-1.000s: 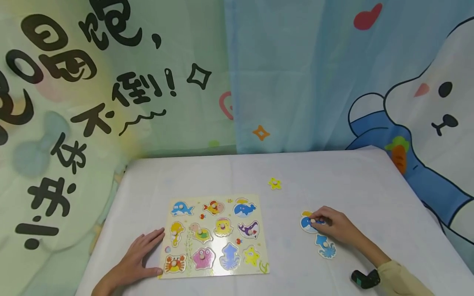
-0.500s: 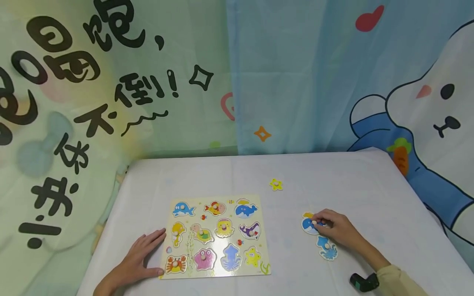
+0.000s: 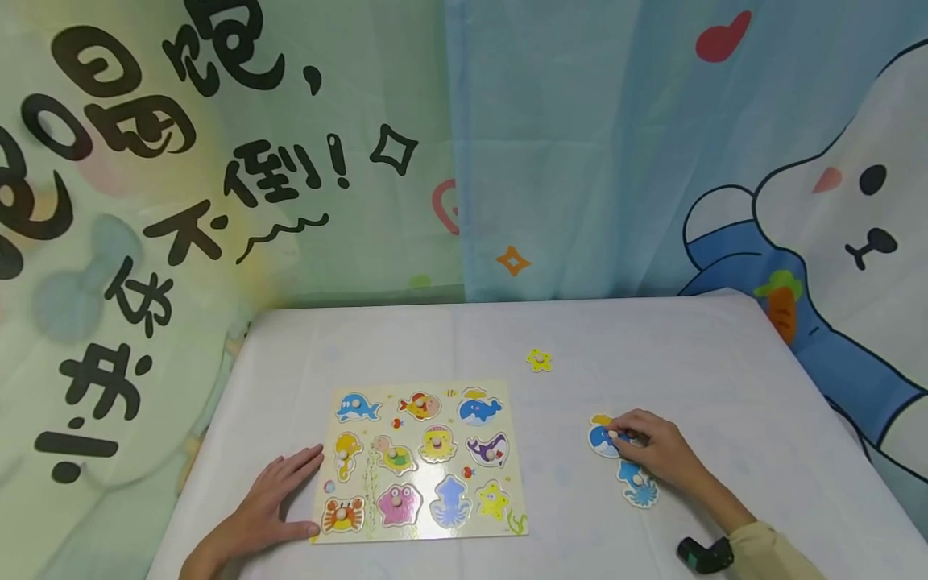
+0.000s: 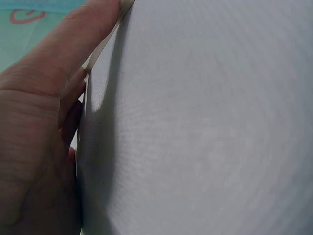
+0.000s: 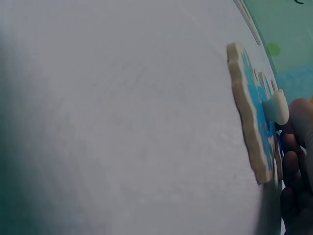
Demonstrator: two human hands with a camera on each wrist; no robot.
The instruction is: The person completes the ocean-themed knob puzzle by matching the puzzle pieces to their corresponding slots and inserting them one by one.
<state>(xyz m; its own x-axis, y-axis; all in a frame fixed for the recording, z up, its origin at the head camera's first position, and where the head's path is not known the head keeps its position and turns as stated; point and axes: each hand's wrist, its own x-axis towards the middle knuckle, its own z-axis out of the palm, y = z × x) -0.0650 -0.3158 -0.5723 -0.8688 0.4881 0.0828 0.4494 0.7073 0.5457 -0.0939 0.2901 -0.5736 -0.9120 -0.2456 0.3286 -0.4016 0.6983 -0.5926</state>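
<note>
A wooden knob puzzle board (image 3: pixel 428 528) with pictures of sea animals lies on the white table in the head view. My left hand (image 3: pixel 264 503) rests flat at its left edge, fingers and thumb touching the edge. To the right of the board, my right hand (image 3: pixel 663 451) pinches the knob of a blue whale puzzle piece (image 3: pixel 600 440), which is partly hidden by the fingers. Just below it lies a blue octopus puzzle piece (image 3: pixel 640 486); its thick edge and pale knob (image 5: pixel 279 107) show in the right wrist view, beside my fingertips.
A yellow starfish puzzle piece (image 3: pixel 539 360) lies alone toward the back of the table (image 3: pixel 406 342). A small black device (image 3: pixel 705 556) is by the right sleeve. Printed cloth (image 3: pixel 536 145) hangs behind the table.
Both hands stay almost where they were, the right one still at the whale puzzle piece. The right forearm and the black device beside its cuff have shifted slightly left.
</note>
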